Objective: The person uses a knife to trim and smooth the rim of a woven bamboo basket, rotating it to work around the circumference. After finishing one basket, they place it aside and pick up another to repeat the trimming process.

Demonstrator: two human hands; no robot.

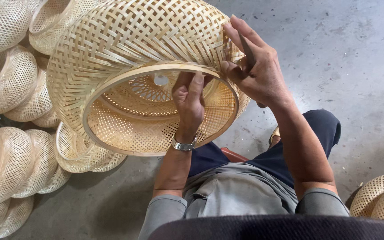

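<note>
A large woven bamboo lampshade (125, 44) lies tilted on its side in front of me, its round open rim (112, 89) facing me. My left hand (188, 101), with a metal wristwatch, reaches inside the opening and grips the top of the rim. My right hand (254, 66) presses against the outer weave at the shade's right side and holds a thin dark blade-like tool (247, 51) between its fingers. I sit with my knees under the shade, in dark trousers and a grey shirt.
Several finished woven bamboo shades (10, 80) are stacked along the left side, more below them (14, 164). Another woven shade (381, 195) sits at the lower right. Grey concrete floor (343, 58) lies to the right. A reddish stool edge (233, 154) shows under my legs.
</note>
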